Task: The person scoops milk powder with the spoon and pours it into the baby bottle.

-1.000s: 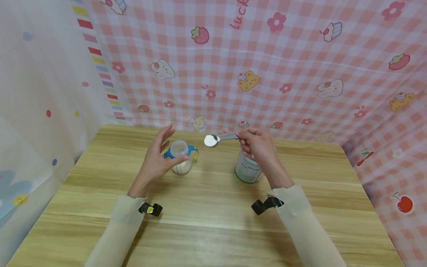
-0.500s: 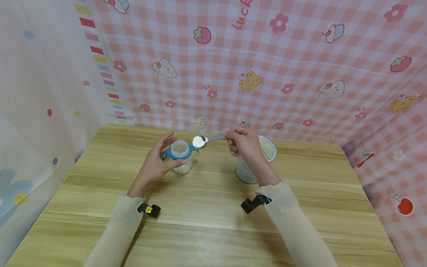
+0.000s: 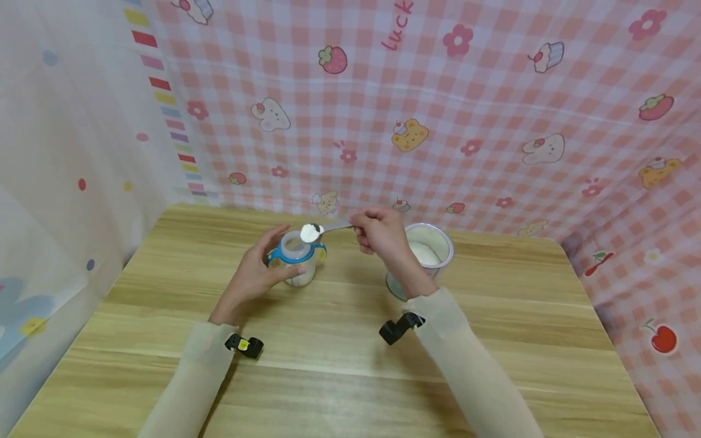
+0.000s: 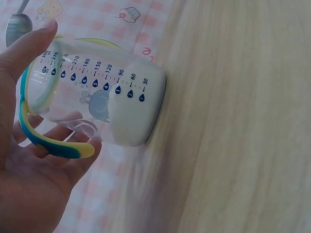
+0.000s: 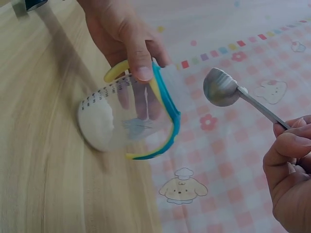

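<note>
A: What sat at the center?

B: A metal spoon (image 3: pixel 336 225), its bowl heaped with white powder (image 3: pixel 310 233), was held just above the mouth of a clear baby bottle (image 4: pixel 97 82), apart from the rim.

A: And the hands?

B: The right hand (image 3: pixel 380 234) pinched the spoon's handle between thumb and fingers. The left hand (image 3: pixel 254 269) gripped the bottle, thumb on one side and fingers behind.

A: The bottle itself?

B: It stood on the wooden surface (image 3: pixel 328 371), a blue-and-yellow handle on either side, white contents filling its lower part beneath a printed scale.

A: What surrounded them?

B: An uncovered tub (image 3: pixel 429 233) of white powder stood near the right wrist, partly hidden by the arm. Behind hung a pink checked cloth (image 3: pixel 372 91) printed with strawberries, flowers and cupcakes.
</note>
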{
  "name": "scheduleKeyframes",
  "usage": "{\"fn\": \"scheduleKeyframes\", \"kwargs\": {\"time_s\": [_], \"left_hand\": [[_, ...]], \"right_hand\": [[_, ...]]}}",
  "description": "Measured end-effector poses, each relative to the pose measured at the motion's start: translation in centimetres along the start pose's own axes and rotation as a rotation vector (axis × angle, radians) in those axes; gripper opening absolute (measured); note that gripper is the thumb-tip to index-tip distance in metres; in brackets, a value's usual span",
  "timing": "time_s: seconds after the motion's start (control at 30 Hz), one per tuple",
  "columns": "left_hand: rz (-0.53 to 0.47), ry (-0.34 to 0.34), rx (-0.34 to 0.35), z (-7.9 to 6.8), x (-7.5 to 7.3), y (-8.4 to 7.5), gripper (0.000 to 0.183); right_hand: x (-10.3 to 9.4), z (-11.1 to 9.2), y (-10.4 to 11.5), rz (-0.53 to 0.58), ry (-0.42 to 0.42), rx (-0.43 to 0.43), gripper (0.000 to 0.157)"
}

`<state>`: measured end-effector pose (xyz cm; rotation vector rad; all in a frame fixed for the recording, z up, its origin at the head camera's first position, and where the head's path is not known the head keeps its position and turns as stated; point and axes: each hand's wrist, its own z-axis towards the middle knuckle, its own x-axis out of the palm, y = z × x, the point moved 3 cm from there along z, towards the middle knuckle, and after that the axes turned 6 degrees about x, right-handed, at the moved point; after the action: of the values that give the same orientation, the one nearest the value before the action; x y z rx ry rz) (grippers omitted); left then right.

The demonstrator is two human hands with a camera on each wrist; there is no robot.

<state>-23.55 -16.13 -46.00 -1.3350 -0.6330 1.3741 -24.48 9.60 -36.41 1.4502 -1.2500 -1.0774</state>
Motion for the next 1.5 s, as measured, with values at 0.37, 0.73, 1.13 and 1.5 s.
{"fn": "scheduleKeyframes", "kwargs": {"time_s": [0.37, 0.73, 1.13, 1.5], "left_hand": [[-0.013, -0.019, -0.016, 0.0, -0.1, 0.7, 0.075], [0.032, -0.013, -0.053, 0.0, -0.2, 0.8, 0.073], [0.013, 0.004, -0.056, 0.0, 0.0, 1.0, 0.070], [0.004, 0.005, -0.043, 0.0, 0.0, 1.2, 0.071]], "right_hand": [[2.4, 1.2, -0.3, -0.029, 0.024, -0.007, 0.022], [3.5, 1.6, -0.6, -0.183, -0.004, -0.115, 0.021], [3.9, 1.2, -0.6, -0.466, -0.067, -0.363, 0.019], [4.6, 0.3, -0.3, -0.547, -0.040, -0.552, 0.018]]}}
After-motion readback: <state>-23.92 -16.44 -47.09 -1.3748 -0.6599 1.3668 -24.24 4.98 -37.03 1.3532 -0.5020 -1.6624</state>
